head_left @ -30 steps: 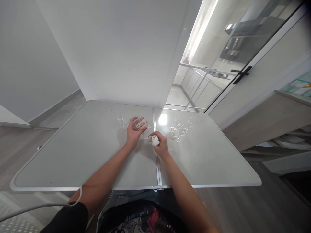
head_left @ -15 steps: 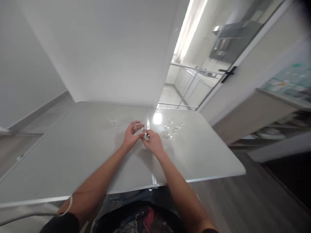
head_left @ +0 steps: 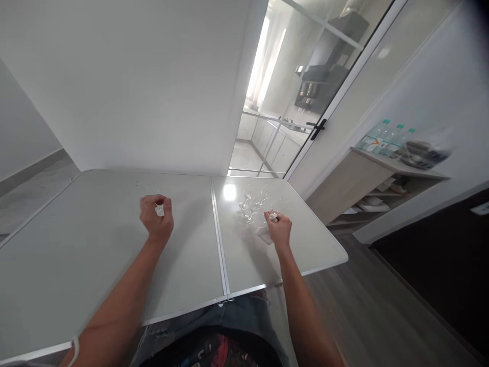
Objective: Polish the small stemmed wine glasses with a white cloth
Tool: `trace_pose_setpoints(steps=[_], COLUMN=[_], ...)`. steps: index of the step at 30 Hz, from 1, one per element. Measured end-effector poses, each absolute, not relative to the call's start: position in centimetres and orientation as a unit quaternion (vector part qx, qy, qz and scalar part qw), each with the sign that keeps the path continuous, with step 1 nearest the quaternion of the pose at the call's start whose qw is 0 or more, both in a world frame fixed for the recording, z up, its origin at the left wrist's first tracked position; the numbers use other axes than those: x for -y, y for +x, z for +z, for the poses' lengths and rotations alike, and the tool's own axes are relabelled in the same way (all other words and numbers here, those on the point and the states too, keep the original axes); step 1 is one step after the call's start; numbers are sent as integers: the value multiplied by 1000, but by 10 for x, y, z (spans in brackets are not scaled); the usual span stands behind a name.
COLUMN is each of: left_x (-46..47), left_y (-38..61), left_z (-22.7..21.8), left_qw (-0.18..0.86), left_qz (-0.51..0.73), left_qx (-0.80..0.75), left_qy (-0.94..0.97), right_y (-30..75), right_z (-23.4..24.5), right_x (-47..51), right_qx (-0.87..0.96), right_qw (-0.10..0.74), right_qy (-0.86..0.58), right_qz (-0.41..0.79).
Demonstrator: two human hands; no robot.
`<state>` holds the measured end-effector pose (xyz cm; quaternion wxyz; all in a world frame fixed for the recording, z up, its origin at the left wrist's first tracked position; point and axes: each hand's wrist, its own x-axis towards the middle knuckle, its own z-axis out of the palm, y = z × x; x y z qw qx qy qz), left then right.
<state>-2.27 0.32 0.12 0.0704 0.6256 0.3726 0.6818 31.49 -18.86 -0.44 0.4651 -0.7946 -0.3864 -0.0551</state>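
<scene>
My left hand (head_left: 156, 216) is raised over the left part of the white table (head_left: 114, 265), its fingers curled into a ring. A small whitish, see-through piece (head_left: 159, 210) shows inside the curl; its kind is unclear. At the right, the fingertips of my right hand (head_left: 280, 230) pinch another small whitish piece (head_left: 273, 216), partly hidden by the fingers. Just left of that hand lies a cluster of small clear pieces (head_left: 250, 204), some with round, base-like ends. They look like glass or clear plastic.
A metal seam (head_left: 218, 234) crosses the table from back to front. Behind the table stands a white wall (head_left: 153, 92) beside a glazed door (head_left: 275, 127). On the right, a wooden shelf unit (head_left: 344, 178) carries plastic bottles (head_left: 387, 138).
My hands were together near the seam around a clear, rounded piece. They have since separated, left hand going left and right hand going right to the cluster. The view has shifted too.
</scene>
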Motion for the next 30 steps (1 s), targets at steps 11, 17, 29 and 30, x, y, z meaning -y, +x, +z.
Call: trace_pose_setpoints(steps=[11,17,29,30], left_x=[-18,-30,-39,-40], left_y=[-38,-35,-35,-35], left_z=[-1,-18,-33,-34], left_qw=[27,115,198,197], left_qz=[605,590,574,575], left_qx=[-598,-592,-580,-580], left_qy=[525,536,543,542], right_y=[397,402,400,400], right_z=[-47,-59,-65,-65], right_x=[161,159,158,158], right_qx=[385,388,402,403], right_qw=[357,349,354,354], right_qy=[-851,-853,-844,-843], right_qz=[29,31,35,35])
